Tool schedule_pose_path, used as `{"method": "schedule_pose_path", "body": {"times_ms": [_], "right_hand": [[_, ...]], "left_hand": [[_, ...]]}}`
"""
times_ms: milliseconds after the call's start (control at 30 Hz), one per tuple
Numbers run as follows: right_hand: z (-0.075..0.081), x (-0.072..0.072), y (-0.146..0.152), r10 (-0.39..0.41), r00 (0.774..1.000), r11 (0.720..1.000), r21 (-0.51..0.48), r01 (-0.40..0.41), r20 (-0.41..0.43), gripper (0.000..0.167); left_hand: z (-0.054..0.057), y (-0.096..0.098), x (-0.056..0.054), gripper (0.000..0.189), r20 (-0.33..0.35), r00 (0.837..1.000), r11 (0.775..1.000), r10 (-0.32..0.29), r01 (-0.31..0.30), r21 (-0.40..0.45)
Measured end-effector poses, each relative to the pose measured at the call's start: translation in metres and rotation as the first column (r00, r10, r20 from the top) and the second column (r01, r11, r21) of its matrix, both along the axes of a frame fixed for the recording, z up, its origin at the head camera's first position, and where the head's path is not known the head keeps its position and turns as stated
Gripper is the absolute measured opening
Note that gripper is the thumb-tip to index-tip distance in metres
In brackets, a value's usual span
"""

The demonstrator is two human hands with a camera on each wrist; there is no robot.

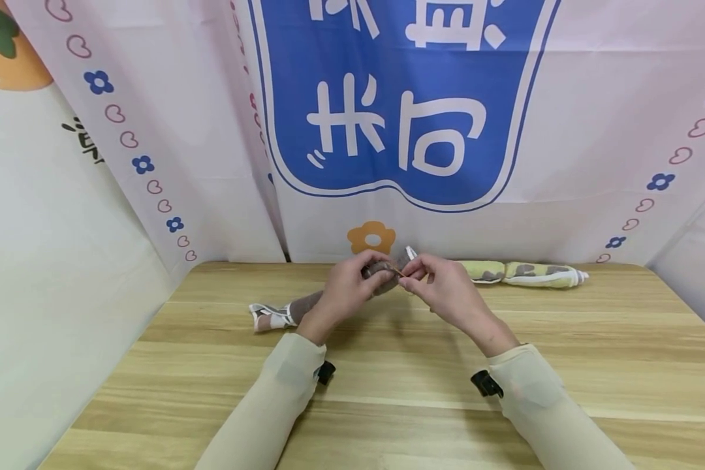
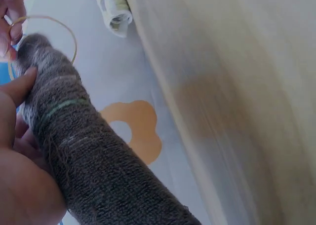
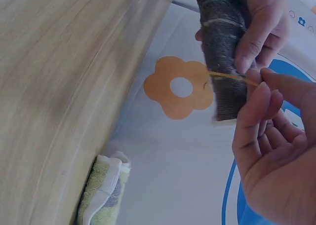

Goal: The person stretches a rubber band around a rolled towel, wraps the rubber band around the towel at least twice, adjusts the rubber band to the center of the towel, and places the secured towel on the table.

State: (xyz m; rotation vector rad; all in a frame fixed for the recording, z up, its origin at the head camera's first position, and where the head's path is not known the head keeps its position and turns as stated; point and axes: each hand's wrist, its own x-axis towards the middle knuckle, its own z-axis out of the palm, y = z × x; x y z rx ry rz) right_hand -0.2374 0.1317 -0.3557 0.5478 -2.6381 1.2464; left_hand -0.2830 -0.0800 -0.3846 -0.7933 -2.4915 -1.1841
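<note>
A rolled grey-brown towel slants up off the table, its white-edged lower end at the left. My left hand grips the roll near its upper end, thumb laid along the side in the right wrist view. With thumb and forefinger, my right hand pinches a thin yellow rubber band. That band crosses the towel near its upper end, and in the left wrist view it forms a wide loop round the tip. Part of the roll is hidden behind my left hand.
A second towel roll, yellow-green with grey patches and nipped in at its middle, lies along the table's back edge at the right. Behind the wooden table hangs a printed cloth with a blue sign and an orange flower.
</note>
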Motion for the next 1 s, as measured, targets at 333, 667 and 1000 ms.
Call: {"method": "schedule_pose_path", "body": {"times_ms": [333, 667, 1000], "right_hand": [[0.001, -0.005, 0.011, 0.046, 0.994, 0.997, -0.063, -0.039, 0.100, 0.018], [-0.010, -0.013, 0.019, -0.084, 0.970, 0.975, 0.182, 0.127, -0.229, 0.017], [-0.011, -0.011, 0.020, -0.109, 0.966, 0.971, 0.183, 0.154, -0.235, 0.026]], "left_hand": [[0.011, -0.004, -0.007, 0.023, 0.007, 0.999, 0.980, 0.037, -0.038, 0.195], [0.015, -0.006, -0.003, 0.023, 0.080, 0.997, 0.963, -0.022, -0.001, 0.271], [0.016, -0.006, -0.001, 0.026, 0.013, 0.998, 0.966, -0.066, 0.060, 0.252]]}}
